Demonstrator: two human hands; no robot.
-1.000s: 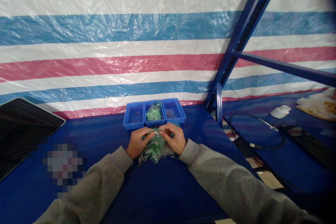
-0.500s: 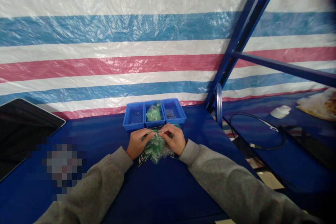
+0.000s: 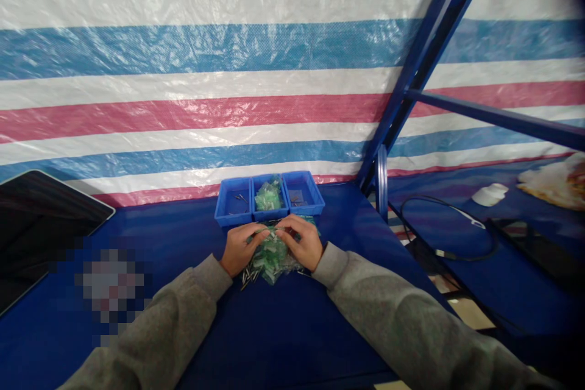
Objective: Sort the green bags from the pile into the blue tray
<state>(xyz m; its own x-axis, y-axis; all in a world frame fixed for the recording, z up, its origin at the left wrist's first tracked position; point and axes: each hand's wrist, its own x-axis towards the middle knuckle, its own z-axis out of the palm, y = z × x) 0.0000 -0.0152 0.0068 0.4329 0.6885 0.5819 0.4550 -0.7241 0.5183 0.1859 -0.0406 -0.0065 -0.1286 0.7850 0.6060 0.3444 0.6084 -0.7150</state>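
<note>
My left hand (image 3: 244,247) and my right hand (image 3: 303,242) face each other above a pile on the blue table, thumbs and forefingers pinched close together. Between the fingertips is something small that I cannot make out. Under them lies a heap of green clear plastic packets (image 3: 270,261), with small metal pins (image 3: 248,278) sticking out at its left edge. Just behind the hands stand three blue bins in a row. The left bin (image 3: 220,210) and right bin (image 3: 317,192) hold a few small pieces; green packets (image 3: 269,196) fill the middle one.
A dark flat screen (image 3: 41,225) lies at the left, near a blurred-out patch. To the right are a blue metal frame (image 3: 414,79), a black cable (image 3: 457,258), a white bottle (image 3: 490,195) and a plastic bag (image 3: 555,183). A striped plastic sheet (image 3: 205,97) hangs behind.
</note>
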